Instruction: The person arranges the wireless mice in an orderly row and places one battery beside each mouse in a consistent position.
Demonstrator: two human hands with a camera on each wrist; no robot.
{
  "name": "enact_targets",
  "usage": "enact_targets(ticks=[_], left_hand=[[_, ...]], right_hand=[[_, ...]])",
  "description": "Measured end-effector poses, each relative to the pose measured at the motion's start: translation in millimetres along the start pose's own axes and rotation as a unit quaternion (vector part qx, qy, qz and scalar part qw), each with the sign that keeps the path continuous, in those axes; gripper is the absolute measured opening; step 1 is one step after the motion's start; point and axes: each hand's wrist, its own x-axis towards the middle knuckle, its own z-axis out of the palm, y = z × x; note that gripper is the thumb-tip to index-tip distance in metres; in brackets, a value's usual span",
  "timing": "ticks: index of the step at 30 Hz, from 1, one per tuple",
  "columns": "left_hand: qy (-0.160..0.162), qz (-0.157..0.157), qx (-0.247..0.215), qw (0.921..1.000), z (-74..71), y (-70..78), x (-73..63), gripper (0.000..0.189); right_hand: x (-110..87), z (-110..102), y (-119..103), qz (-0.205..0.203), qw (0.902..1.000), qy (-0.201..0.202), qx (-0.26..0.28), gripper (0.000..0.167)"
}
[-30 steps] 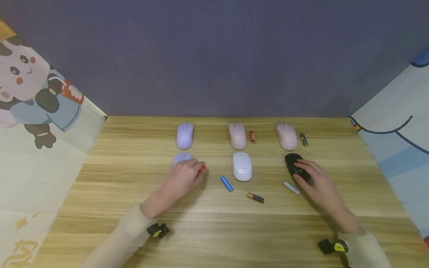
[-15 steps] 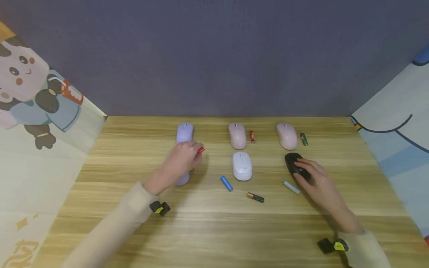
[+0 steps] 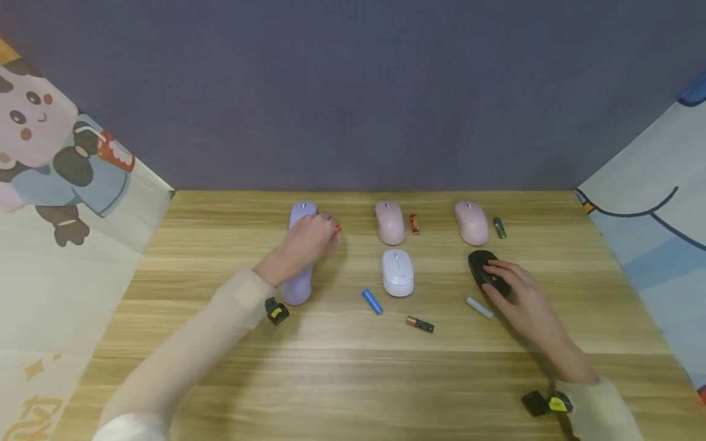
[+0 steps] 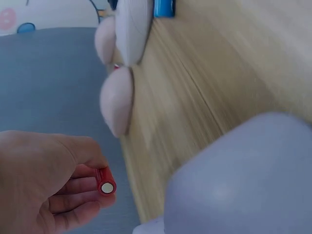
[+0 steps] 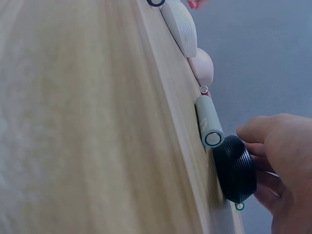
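In the head view my left hand [image 3: 309,242] pinches a red battery [image 4: 106,183] between thumb and fingers, raised above the tabletop. Beneath that hand and wrist lie two purple mice: the far purple mouse [image 3: 302,210] and the near purple mouse [image 3: 298,290], both partly hidden. My right hand [image 3: 521,300] holds a black mouse [image 3: 481,264] on the table, the thumb along its left side and fingers over the top. Beside the thumb lies a pale grey battery [image 3: 478,308], also plain in the right wrist view.
A white mouse [image 3: 398,272] sits mid-table. Behind it stand a pink mouse [image 3: 390,224] with a red battery [image 3: 415,224], and another pink mouse [image 3: 472,223] with a green-black battery [image 3: 499,228]. Nearer lie a blue battery [image 3: 372,301] and a copper-and-black battery [image 3: 420,324].
My left hand, still pinching the red battery, has moved away from me, from the near purple mouse toward the far one. The right hand stays on the black mouse.
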Motion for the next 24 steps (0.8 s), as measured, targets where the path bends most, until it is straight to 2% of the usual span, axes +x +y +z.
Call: enact_targets(ticks=[7,10,16,24], left_hand=[[-0.059,-0.014,0.016,0.9980,9.2,-7.1,17.3,0.010],[-0.075,-0.022,0.023,0.9967,14.7,-9.2,22.8,0.011],[-0.096,-0.019,0.053,0.9938,23.6,-9.6,30.3,0.012],[-0.106,-0.051,0.065,0.9909,30.4,-7.2,37.0,0.014]], right_hand=[[0.3,0.4,-0.4,0.007,1.0000,-0.006,0.001,0.036],[0.0,0.7,0.0,0.007,1.0000,-0.005,0.004,0.036],[0.2,0.5,-0.3,0.014,0.9999,-0.008,0.005,0.036],[0.3,-0.5,-2.2,0.018,0.9998,-0.006,0.004,0.036]])
